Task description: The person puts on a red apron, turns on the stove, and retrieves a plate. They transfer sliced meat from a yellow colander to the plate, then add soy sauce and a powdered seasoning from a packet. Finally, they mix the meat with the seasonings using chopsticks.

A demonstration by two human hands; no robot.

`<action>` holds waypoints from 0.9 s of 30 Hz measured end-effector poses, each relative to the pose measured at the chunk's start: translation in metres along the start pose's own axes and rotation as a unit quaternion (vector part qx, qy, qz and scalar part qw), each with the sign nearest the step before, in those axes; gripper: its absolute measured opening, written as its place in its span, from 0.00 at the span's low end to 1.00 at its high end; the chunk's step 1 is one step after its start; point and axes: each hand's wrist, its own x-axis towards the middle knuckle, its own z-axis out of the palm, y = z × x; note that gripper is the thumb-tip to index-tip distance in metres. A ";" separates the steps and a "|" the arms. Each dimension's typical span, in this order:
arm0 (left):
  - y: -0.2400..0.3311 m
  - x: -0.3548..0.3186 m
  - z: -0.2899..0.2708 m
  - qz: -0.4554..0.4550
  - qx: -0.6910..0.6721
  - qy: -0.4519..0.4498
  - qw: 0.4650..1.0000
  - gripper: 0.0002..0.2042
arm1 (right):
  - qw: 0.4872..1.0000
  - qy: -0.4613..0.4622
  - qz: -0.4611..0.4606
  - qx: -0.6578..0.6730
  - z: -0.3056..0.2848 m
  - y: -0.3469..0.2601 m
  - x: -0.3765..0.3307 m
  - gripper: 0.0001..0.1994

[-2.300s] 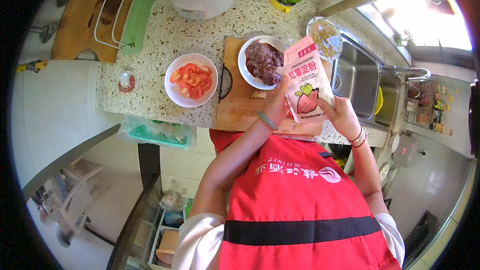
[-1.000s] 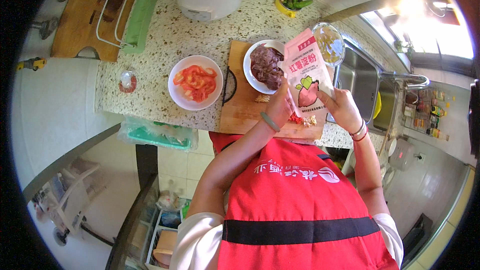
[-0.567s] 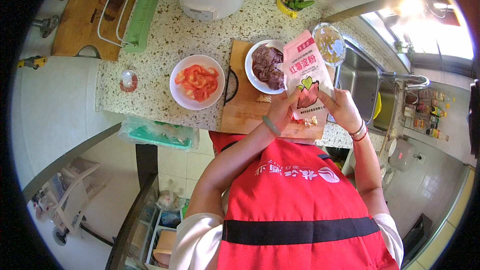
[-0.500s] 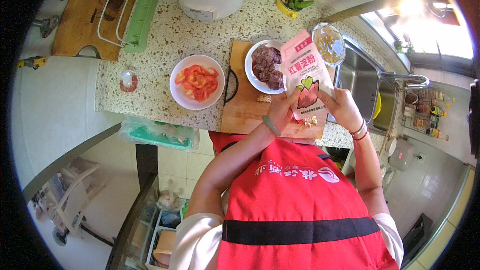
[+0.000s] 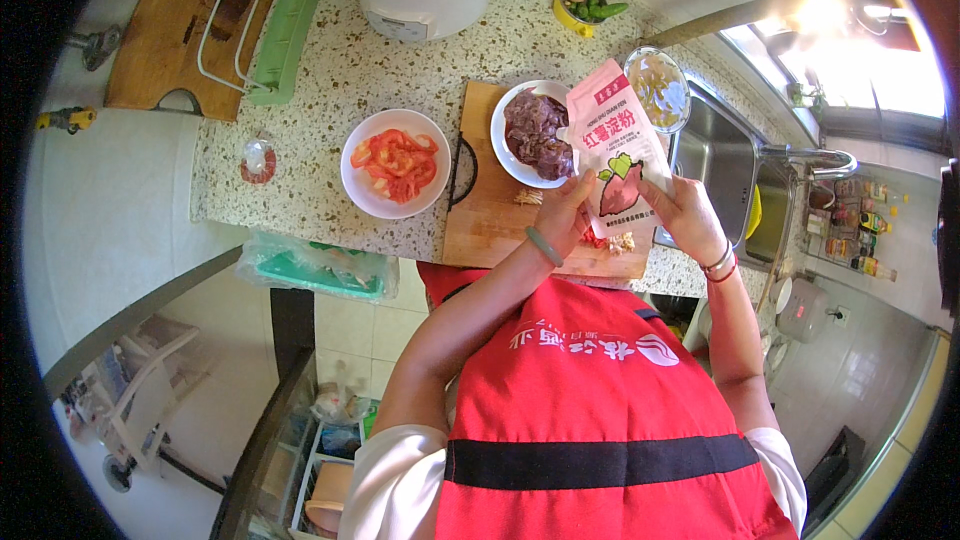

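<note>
A pink and white starch packet (image 5: 622,145) with a picture of a root vegetable is held upright, its front toward me. My right hand (image 5: 692,218) grips its lower right edge with the thumb on the front. At the lower left edge is my left hand (image 5: 562,218), thumb along the edge and fingers partly hidden behind. Just left of the packet, a white bowl (image 5: 497,145) of dark red sliced meat (image 5: 537,130) stands on a wooden cutting board (image 5: 480,230). Chopped red and pale pieces (image 5: 615,241) lie on the board below the packet.
Left of the board stands a white bowl of cut tomatoes (image 5: 400,162). A bowl of pale slices (image 5: 657,90) is by the sink (image 5: 715,145). Further back are a white cooker (image 5: 425,5) and a yellow container with green peppers and an egg (image 5: 588,8).
The packet has shifted slightly right and turned a little, uncovering more of the meat bowl. My left thumb has slid from the packet's front toward its edge.
</note>
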 end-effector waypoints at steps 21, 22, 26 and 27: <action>0.008 0.001 0.011 0.027 0.006 -0.029 0.999 0.16 | 1.000 -0.015 0.007 0.012 -0.003 -0.002 -0.004 0.14; 0.013 0.000 0.015 0.023 0.003 -0.025 0.999 0.16 | 1.000 -0.016 0.014 0.018 -0.003 -0.001 -0.003 0.14; 0.021 -0.003 0.028 0.017 0.000 -0.013 1.000 0.15 | 1.000 -0.017 0.020 0.005 -0.001 0.009 0.004 0.14; 0.022 -0.002 0.029 0.010 -0.006 -0.020 1.000 0.15 | 1.000 -0.017 0.016 -0.008 -0.001 0.011 0.005 0.14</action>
